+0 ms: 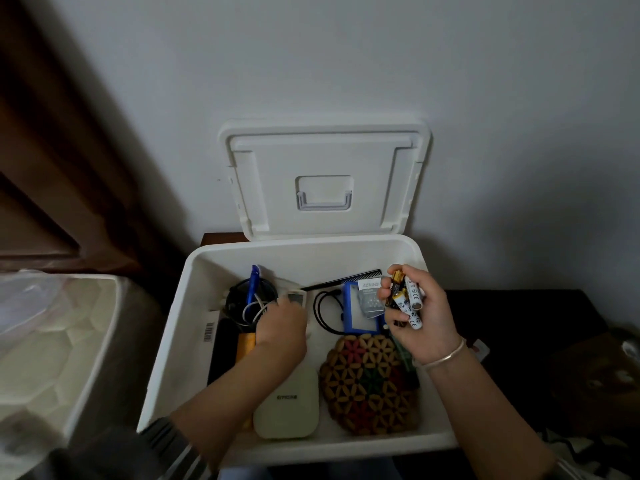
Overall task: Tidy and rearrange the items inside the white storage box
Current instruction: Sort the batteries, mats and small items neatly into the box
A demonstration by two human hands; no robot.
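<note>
Gripping a bunch of small batteries (410, 301), the right hand (427, 320) hovers over the right side of the white storage box (166, 362), fingers and thumb curled round them. At least four batteries show, some white and some gold and black; the exact count is hard to tell. A single thin bracelet (445, 356) circles that wrist.

The left hand (280, 327) reaches down into the middle of the box, its back to the camera. Its fingertips are hidden near a tangle of cables (251, 308) and one small white remote (295, 296), so I cannot tell whether it holds anything or how far open it is.

The box sits on a dark tabletop (519, 320), with its one lid (325, 181) standing against the wall behind. Inside lie one blue pen (254, 284), one black comb (341, 283), one blue case (360, 318), one round woven mat (372, 382) and one cream device (289, 403) at the near edge. A mattress (52, 341) lies left of the box.
</note>
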